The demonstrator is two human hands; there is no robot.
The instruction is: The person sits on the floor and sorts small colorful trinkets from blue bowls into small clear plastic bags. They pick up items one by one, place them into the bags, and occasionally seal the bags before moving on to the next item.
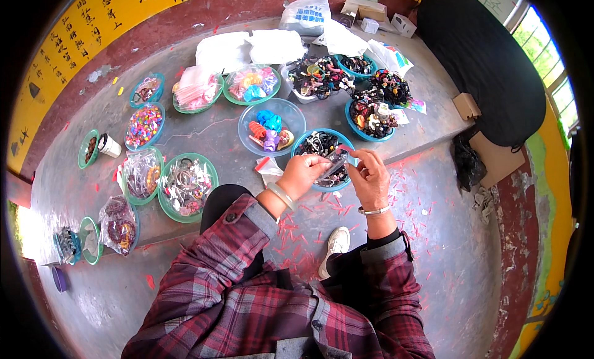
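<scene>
My left hand (301, 177) and my right hand (370, 178) come together over a blue-rimmed basin (298, 141) of dark hair ties. Between them is a small clear plastic bag (336, 163) with a reddish top edge; its contents are too small to make out. The left thumb and fingers pinch one side of it. My right fingertips close on its other side, near the top. Just beyond the left hand stands a clear basin (247, 125) with blue, purple and orange-red scrunchie-like pieces (269, 121). A white and red packet (268, 166) lies beside that hand.
More baskets of hair ties (318, 76) stand at the far right. Green basins (213, 173) of trinkets and bagged bracelets (142, 173) line the left, near a white cup (109, 145). White bags (223, 51) lie behind. Red scraps (297, 238) litter the floor below the ledge.
</scene>
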